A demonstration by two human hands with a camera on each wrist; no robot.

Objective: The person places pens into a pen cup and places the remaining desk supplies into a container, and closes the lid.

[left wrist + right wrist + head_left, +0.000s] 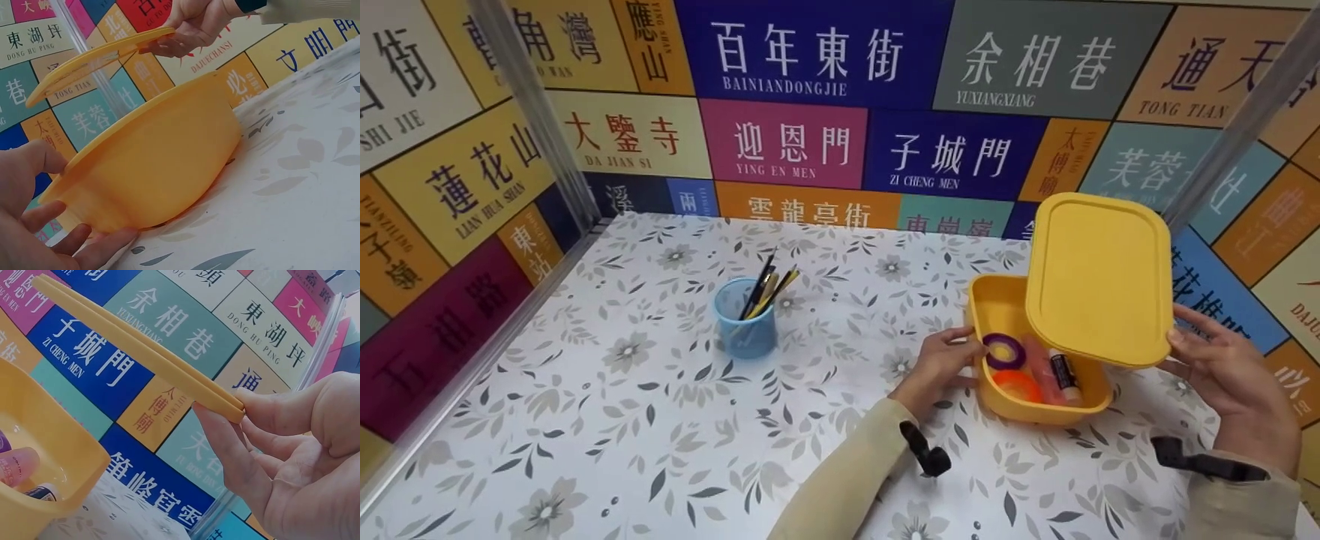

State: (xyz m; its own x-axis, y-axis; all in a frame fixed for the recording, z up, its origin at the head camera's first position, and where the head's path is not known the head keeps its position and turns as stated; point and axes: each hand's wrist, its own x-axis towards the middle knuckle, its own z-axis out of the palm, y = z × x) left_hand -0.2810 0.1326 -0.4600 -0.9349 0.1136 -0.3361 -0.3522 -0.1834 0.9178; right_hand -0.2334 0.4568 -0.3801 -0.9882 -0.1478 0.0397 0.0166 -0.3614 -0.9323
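Note:
My right hand [1234, 367] pinches the edge of a yellow lid [1099, 281] between thumb and fingers. The lid is raised and tilted over the right part of a yellow plastic box [1054, 411]. At the box's left side my left hand [937, 367] grips the rim, thumb at the top edge and fingers spread against the outer wall [152, 163]. Inside the box lie a purple tape roll [1018, 352], an orange round thing [1016, 386], a pink tube [1042, 375] and a glue stick [1063, 375] with a dark label. The lid hides the box's back right part.
A light blue cup [746, 330] holding several pencils stands left of the box. A white tablecloth [660, 420] with grey flowers and leaves covers the table. Panels [810, 52] with street names rise behind and at both sides, with clear corner strips [540, 127].

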